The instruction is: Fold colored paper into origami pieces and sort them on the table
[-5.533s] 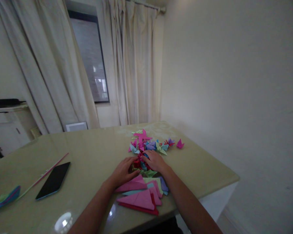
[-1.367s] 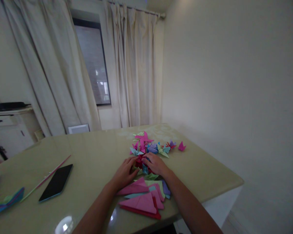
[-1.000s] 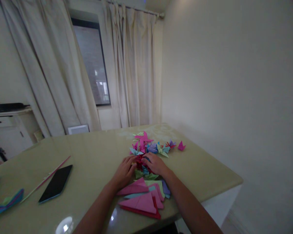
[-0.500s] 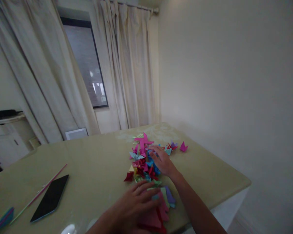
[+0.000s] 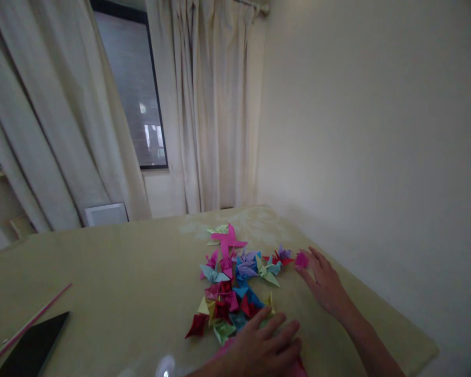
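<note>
While origami (image 5: 246,266) dots the table (image 5: 121,277), curtains (image 5: 220,104) hang beyond.

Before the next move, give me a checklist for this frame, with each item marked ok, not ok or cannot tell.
1. Right hand at the lone pink piece: ok.
2. That piece firmly gripped: cannot tell.
3. Left hand spread over the pink paper: ok.
4. All paper uncovered: not ok, the left hand hides some.
5. Phone apart from both hands: ok.
6. Phone wholly in view: not ok, cut off by the frame.
</note>
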Demonstrator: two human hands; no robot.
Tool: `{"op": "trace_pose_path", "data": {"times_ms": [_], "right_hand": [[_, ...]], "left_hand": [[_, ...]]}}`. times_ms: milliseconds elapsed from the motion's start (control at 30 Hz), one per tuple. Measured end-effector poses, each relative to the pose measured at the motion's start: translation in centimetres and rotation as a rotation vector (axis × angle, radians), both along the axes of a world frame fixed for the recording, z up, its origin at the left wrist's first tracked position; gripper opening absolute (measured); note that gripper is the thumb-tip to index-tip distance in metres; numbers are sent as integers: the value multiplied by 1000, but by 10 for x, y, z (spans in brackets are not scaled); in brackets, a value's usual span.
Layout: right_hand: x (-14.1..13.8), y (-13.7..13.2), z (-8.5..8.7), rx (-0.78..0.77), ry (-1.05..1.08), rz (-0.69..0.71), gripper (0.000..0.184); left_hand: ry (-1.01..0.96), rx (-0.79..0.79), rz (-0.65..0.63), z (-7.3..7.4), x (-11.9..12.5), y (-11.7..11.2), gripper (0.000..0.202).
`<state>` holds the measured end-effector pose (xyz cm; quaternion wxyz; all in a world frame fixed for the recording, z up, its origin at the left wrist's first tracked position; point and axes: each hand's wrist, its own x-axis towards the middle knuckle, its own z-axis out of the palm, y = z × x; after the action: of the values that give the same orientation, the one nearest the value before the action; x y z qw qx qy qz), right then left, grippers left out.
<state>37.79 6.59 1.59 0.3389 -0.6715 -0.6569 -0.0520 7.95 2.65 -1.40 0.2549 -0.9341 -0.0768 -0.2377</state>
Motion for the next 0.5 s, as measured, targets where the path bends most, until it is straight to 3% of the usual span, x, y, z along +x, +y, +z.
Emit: {"op": "trace_pose_path", "data": {"times_ms": [133, 267, 367, 433, 500], "right_hand": [[35, 4, -27, -107, -29, -114, 76], [35, 7, -43, -205, 105, 17, 78], [24, 8, -46, -190, 181, 96, 69], [15, 6, -47, -169, 154, 143, 65], [7, 1, -46, -164, 80, 211, 66]], "left_hand": [[36, -142, 57, 5, 42, 26, 63], [136, -302, 122, 30, 68, 71, 52], [54, -449, 202, 58, 65, 122, 51], [-58, -611, 293, 71, 49, 162, 49], [-171, -715, 441, 76, 25, 205, 47]]}}
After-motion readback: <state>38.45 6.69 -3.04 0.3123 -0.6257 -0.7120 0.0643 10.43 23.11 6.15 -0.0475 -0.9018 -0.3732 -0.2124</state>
